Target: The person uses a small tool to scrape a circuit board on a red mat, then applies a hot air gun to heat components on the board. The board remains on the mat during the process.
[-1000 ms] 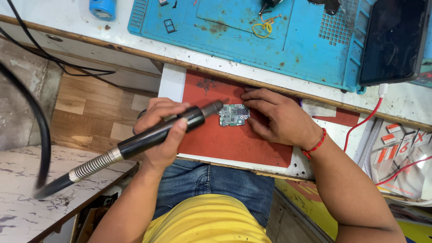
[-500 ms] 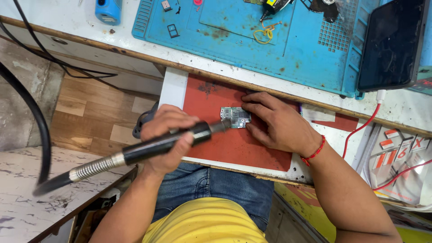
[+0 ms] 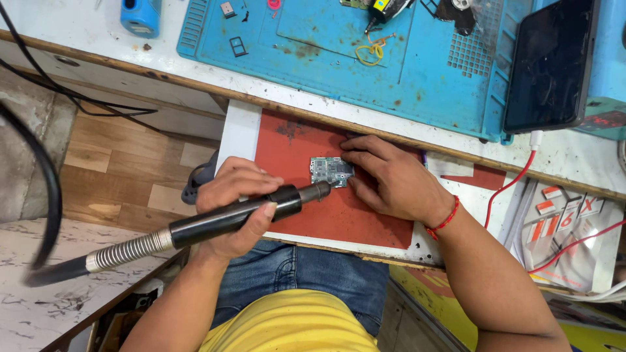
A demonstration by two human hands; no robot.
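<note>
My left hand (image 3: 233, 205) grips a black wand-shaped hot-air tool (image 3: 228, 218) with a sprung metal collar and a thick black hose trailing left. Its metal nozzle points at the lower right corner of a small green circuit board (image 3: 329, 171). The board lies flat on a red mat (image 3: 339, 218) on a pull-out shelf. My right hand (image 3: 391, 179), with a red thread band at the wrist, rests on the mat with its fingertips pressing the board's right edge.
Beyond the shelf is a desk with a blue work mat (image 3: 391, 58) holding small parts, yellow wire and tools. A dark tablet (image 3: 551, 65) stands at right with a red cable (image 3: 515, 186). A blue cylinder (image 3: 140, 16) sits at top left. Wooden floor shows below left.
The view has shifted slightly. My left hand has lowered the tool's nozzle a little, from the board's left side toward its lower right corner. My right hand stays on the board.
</note>
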